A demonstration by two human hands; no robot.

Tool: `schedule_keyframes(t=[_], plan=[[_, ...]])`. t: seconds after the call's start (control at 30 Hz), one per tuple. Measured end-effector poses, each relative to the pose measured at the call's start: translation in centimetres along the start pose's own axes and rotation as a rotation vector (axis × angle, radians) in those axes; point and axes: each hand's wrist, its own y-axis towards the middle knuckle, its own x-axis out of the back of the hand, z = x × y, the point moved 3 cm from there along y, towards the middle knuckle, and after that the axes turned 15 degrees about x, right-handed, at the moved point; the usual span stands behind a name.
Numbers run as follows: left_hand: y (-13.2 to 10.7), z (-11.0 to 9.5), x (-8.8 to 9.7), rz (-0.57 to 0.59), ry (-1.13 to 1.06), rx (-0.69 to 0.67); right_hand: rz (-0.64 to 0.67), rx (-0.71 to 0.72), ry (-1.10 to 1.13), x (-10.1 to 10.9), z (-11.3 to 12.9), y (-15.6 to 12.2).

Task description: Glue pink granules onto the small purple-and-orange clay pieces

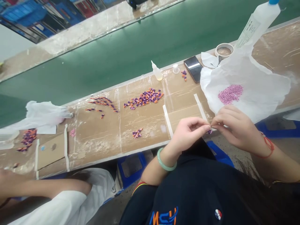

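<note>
My left hand [187, 132] and my right hand [233, 126] meet at the near edge of the wooden bench [145, 122], fingertips pinched together on a tiny purple piece [210, 131]. A green bangle circles my left wrist and a red string my right. Just beyond my right hand a white sheet [255, 90] carries a small heap of pink beads [230, 93]. A spread of purple and orange pieces [145, 97] lies further up the bench. A smaller cluster [137, 133] rests near the front edge.
A small glue bottle [156, 71], a cap, a black phone [193, 68], a tape roll [224, 50] and a large plastic bottle [257, 22] line the back. A green conveyor belt [140, 43] runs behind. Another person's arm [47, 187] rests at lower left near a white bag [44, 114].
</note>
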Motion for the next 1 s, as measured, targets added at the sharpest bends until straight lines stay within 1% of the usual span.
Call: schedule_keyframes(t=[0.2, 0.33, 0.4, 0.5, 0.57, 0.77, 0.9, 1.0], plan=[[0.5, 0.3, -0.1, 0.024, 0.013, 0.027, 0.003, 0.056, -0.052, 0.0, 0.4, 0.2], [0.6, 0.8, -0.1, -0.003, -0.007, 0.058, -0.001, 0.071, -0.061, -0.2, 0.6, 0.3], [0.6, 0.7, -0.1, 0.002, -0.045, 0.050, -0.026, 0.049, -0.031, -0.2, 0.6, 0.2], [0.3, 0.4, -0.1, 0.038, -0.120, 0.043, -0.095, 0.031, -0.003, 0.0, 0.7, 0.0], [0.2, 0.3, -0.1, 0.058, -0.157, 0.058, -0.107, 0.068, -0.030, 0.2, 1.0, -0.1], [0.0, 0.5, -0.2, 0.095, -0.202, 0.114, -0.092, 0.223, -0.223, 0.3, 1.2, 0.0], [0.2, 0.7, -0.3, 0.090, -0.234, 0.147, -0.052, 0.305, -0.261, 0.2, 1.1, 0.0], [0.3, 0.8, -0.3, 0.083, -0.254, 0.181, -0.034, 0.338, -0.260, 0.1, 1.1, 0.1]])
